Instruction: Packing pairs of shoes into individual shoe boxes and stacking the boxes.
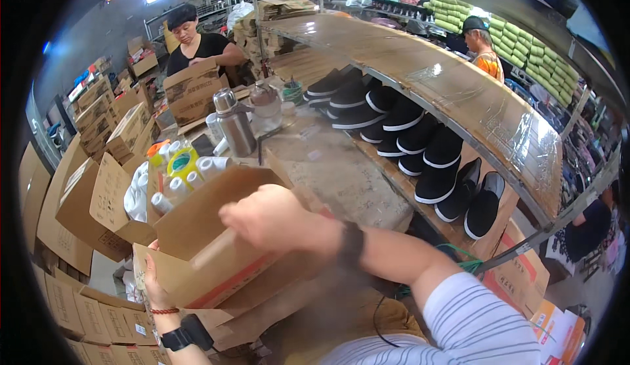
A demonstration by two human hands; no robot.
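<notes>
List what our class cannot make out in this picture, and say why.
Head view throughout:
Right hand: motion blur obscures its fingers.
Cardboard box: its underside is hidden by its own walls.
Person in orange: lower body hidden by the upper shelf.
Striped shirt: cut off by the lower edge.

The left hand (155,282) holds an open cardboard box (209,274).

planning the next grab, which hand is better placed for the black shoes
Likely the right hand: though blurred, it's nearer the black shoes, while the left hand is against the cardboard box's left end.
</notes>
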